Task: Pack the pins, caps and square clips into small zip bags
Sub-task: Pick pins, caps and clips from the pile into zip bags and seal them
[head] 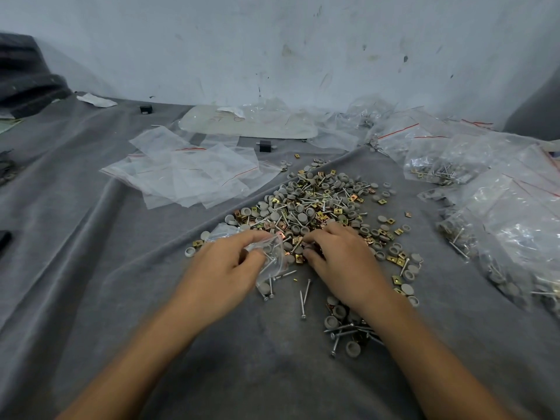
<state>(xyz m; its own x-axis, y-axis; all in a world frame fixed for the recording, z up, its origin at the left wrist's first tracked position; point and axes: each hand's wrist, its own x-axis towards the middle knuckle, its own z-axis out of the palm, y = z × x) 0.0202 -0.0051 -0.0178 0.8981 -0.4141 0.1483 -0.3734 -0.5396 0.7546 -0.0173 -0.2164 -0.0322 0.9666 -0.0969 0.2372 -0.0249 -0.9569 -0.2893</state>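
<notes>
One small clear zip bag (269, 259), part-filled, pinched at its mouth by the left hand (230, 265). Right hand (339, 256): fingers curled into the near edge of the heap (315, 204) of grey round plastic caps (382, 219), brass square clips (408, 214) and steel pins (301, 305); whether it holds a piece, cannot tell. Handling note: keep the bag's mouth wide beside the heap; feed pins head-first so the points spare the film.

A creased grey cloth (91, 268) covers the whole surface, running up to a scuffed white wall (272, 40). At far left sits a dark stack (27, 80), with a paper scrap (96, 100) just right of it. 2 small black blocks lie on the cloth, 1 far left (145, 109), 1 nearer the centre (265, 146).
</notes>
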